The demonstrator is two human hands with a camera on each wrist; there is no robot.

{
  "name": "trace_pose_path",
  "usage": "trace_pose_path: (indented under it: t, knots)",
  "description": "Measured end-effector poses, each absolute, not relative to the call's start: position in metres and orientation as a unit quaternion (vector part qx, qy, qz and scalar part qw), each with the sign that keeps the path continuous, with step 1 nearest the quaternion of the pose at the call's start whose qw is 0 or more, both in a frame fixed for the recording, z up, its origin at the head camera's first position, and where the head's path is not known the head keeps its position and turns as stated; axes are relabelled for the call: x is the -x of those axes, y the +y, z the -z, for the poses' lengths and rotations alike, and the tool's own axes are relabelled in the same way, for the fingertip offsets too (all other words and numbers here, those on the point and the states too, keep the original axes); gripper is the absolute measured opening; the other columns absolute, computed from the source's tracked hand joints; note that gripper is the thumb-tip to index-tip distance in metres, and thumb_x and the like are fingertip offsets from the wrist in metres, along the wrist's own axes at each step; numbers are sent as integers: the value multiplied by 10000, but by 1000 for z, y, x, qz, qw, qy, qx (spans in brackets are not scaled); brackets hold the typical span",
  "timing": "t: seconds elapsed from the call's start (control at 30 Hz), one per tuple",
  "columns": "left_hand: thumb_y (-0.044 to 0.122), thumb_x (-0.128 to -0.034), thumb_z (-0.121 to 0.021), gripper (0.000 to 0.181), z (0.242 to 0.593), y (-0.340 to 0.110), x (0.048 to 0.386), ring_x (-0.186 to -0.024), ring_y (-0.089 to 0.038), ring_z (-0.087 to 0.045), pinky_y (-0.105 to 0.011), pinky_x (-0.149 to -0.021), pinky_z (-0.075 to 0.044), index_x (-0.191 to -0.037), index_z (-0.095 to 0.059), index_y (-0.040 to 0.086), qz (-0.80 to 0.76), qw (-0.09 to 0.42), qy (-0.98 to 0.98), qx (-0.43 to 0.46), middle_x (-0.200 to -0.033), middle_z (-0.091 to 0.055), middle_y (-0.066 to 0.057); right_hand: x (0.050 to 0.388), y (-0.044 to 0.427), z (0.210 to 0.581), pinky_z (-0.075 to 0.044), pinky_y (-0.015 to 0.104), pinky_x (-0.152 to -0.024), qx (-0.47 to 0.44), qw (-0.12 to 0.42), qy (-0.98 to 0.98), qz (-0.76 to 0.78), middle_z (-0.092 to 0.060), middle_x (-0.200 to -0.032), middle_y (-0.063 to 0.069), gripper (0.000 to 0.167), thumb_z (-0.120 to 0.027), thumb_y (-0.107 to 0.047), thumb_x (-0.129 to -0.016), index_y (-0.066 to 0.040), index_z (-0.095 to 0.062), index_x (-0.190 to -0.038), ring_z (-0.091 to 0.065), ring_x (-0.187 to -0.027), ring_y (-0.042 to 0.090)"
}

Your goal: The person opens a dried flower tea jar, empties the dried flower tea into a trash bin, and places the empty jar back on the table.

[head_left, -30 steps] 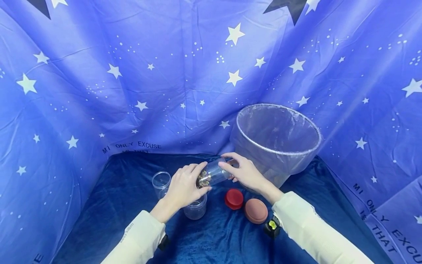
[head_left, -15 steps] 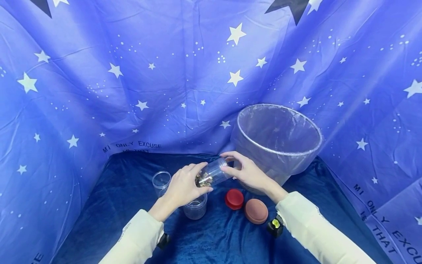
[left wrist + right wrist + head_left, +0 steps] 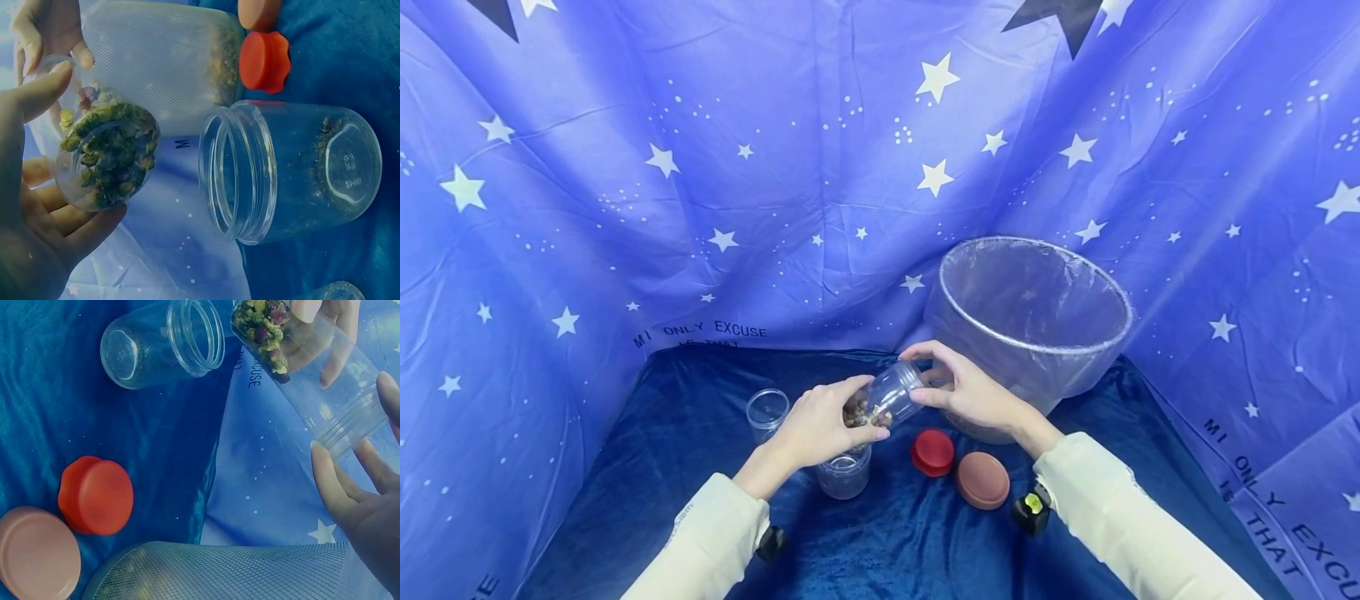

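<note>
Both hands hold one clear plastic jar (image 3: 897,387), tilted above the cloth with its threaded neck up and to the right. The left hand (image 3: 816,421) grips it round the lower part, where dried flowers (image 3: 115,150) in green, yellow and dark red lie. Thumb and fingers of the right hand (image 3: 973,396) hold the threaded neck. No lid shows on it in the right wrist view. Below the left hand stands another clear jar (image 3: 844,479), its mouth uncovered and dark crumbs near its bottom. A third clear container (image 3: 767,410) is partly hidden behind the left hand.
A red lid (image 3: 933,452) and a larger peach-coloured lid (image 3: 983,481) lie right of the jars. Behind the right hand stands a mesh bin (image 3: 951,362) lined with a clear bag. Dark blue cloth (image 3: 910,550) covers the table; a starry curtain (image 3: 820,167) surrounds it.
The right hand has shifted slightly right on the jar's neck, and its forearm moved right. The jar has turned a little more upright. The left hand has moved slightly down.
</note>
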State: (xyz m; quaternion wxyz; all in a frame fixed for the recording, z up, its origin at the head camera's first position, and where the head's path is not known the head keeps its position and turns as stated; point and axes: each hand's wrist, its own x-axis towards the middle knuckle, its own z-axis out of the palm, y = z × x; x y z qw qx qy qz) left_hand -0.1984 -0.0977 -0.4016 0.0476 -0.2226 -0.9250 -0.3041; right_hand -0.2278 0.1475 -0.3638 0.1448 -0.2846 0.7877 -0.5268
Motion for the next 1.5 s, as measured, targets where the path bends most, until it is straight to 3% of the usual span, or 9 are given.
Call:
trace_pose_path:
  t: [0.33,0.53,0.63,0.8,0.97,1.17,1.37,1.5]
  knots:
    - [544,-814,-732,671,403,-101,201,-868,-83,-692,-330,-770,-553,-1340,-574,159,373,-20,-898,232,-1018,-748,-1,230,153,365,-549,343,-889,291,212,749,556,-450,-1427,246,571,-601,-64,-955,-98,-347,-1465,-533,-1241,367]
    - [552,-767,-768,672,402,-99,198,-859,-111,-689,-337,-733,-537,-1311,-602,195,334,15,-916,220,-1016,-746,23,229,152,363,-494,439,-1025,243,213,779,537,-372,-1538,167,589,-566,-293,-998,-130,-327,-1511,-427,-1392,370]
    - [554,-756,-775,689,401,-95,196,-875,-154,-693,-349,-713,-533,-1316,-602,192,294,45,-928,223,-1065,-739,7,231,151,363,-483,454,-1038,207,213,801,520,-431,-1509,140,549,-504,-393,-1016,-144,-373,-1488,-496,-1334,311]
    - [574,-748,-772,724,401,-89,193,-866,-208,-702,-378,-685,-545,-1322,-599,169,236,93,-939,232,-1102,-729,-27,233,150,364,-515,403,-977,178,225,807,516,-544,-1372,166,518,-438,-424,-1037,-100,-423,-1441,-609,-1133,230]
    - [579,-723,-787,743,402,-87,192,-803,-222,-696,-380,-631,-545,-1301,-602,151,188,156,-939,241,-1020,-731,-50,232,149,362,-564,390,-825,156,204,833,490,-630,-1233,157,518,-397,-476,-1037,-160,-466,-1441,-678,-983,206]
    - [610,-727,-768,755,407,-87,191,-819,-240,-700,-371,-660,-562,-1297,-600,144,136,217,-935,245,-1034,-731,-62,231,145,363,-598,373,-666,145,168,855,468,-643,-1262,187,516,-482,-478,-1007,-182,-506,-1428,-733,-801,214]
    - [595,-730,-776,744,408,-87,191,-867,-213,-701,-381,-787,-542,-1283,-607,128,150,211,-934,244,-1034,-741,-60,229,143,363,-577,346,-630,170,131,866,452,-675,-1209,172,480,-544,-421,-992,-170,-538,-1401,-708,-750,197]
    - [560,-736,-789,735,407,-89,192,-911,-200,-698,-423,-872,-511,-1293,-601,119,196,174,-936,234,-1061,-742,-62,229,143,363,-577,347,-685,190,123,865,448,-652,-1263,144,445,-557,-394,-992,-209,-543,-1396,-678,-901,230]
